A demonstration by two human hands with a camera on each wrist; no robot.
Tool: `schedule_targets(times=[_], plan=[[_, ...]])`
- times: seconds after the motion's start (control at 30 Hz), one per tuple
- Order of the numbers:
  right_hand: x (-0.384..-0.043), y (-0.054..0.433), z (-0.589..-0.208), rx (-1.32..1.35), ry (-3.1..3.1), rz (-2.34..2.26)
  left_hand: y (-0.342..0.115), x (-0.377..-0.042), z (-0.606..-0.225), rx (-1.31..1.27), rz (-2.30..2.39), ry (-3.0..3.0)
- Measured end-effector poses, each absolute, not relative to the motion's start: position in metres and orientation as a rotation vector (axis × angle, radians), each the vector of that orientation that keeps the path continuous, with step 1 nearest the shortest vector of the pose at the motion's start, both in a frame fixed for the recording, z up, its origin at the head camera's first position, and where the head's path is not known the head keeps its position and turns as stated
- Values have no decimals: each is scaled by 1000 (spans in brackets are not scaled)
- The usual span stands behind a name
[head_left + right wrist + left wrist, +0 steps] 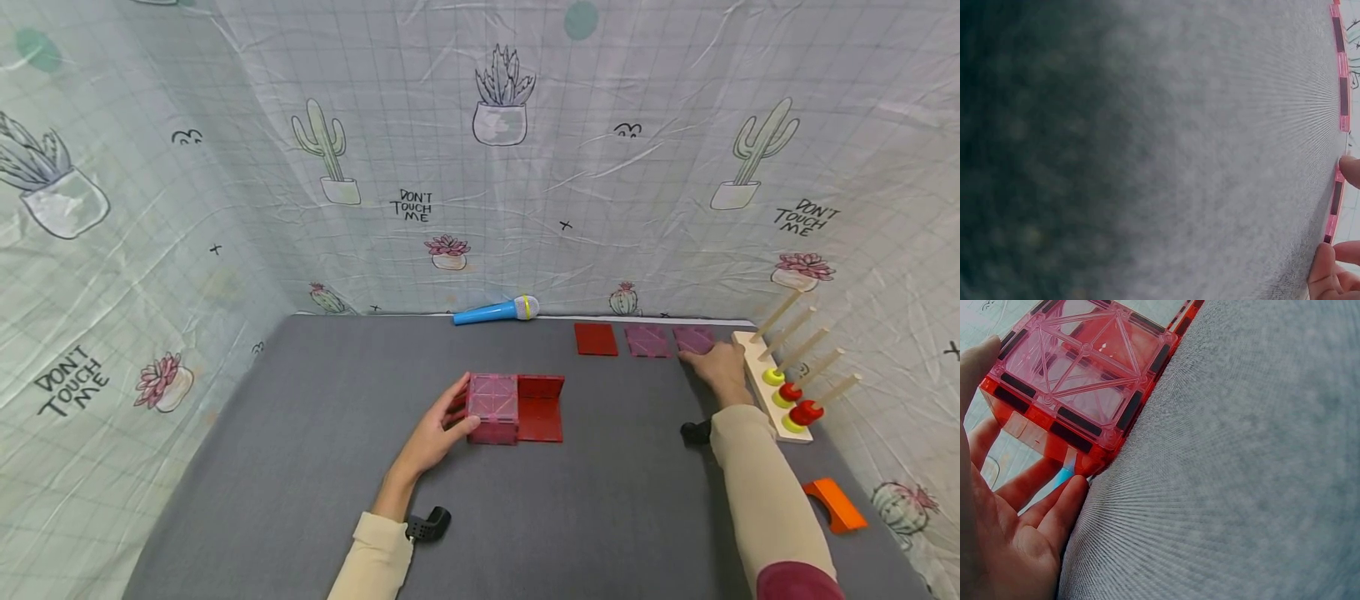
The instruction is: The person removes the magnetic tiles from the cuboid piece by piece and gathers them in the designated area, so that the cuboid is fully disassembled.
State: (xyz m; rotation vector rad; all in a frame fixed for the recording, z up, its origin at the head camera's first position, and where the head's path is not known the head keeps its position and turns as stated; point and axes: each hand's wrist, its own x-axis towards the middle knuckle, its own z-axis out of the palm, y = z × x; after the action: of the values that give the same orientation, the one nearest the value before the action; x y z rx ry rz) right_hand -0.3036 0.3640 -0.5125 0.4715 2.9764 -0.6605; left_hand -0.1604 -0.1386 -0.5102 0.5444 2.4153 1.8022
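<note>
A cube of pinkish-red magnetic tiles (pixel 492 396) stands mid-table. My left hand (pixel 431 433) holds its left side, thumb at the near corner and fingers along the side, as the left wrist view shows of the cube (pixel 1085 356). Joined at its right are a flat red tile (pixel 540 418) and an upright red tile (pixel 542 386) along the back. At the back right, my right hand (pixel 722 371) pinches a pink magnetic tile (pixel 692 337) by its edges; in the right wrist view, thumb and fingers sit at either end of the tile (pixel 1336 199).
Left of the gripped tile lie another pink tile (pixel 648 341) and a red tile (pixel 596 339). A blue toy microphone (pixel 491 312) rests by the back cloth. On the right are a wooden peg stand (pixel 750 350) with coloured rings and an orange arch block (pixel 838 505).
</note>
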Motion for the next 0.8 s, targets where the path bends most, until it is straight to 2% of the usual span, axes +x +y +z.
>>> schedule_targets(times=[0.8], plan=[[-285, 358, -478, 469, 3015, -970, -138, -161, -512, 569, 1806, 2417]])
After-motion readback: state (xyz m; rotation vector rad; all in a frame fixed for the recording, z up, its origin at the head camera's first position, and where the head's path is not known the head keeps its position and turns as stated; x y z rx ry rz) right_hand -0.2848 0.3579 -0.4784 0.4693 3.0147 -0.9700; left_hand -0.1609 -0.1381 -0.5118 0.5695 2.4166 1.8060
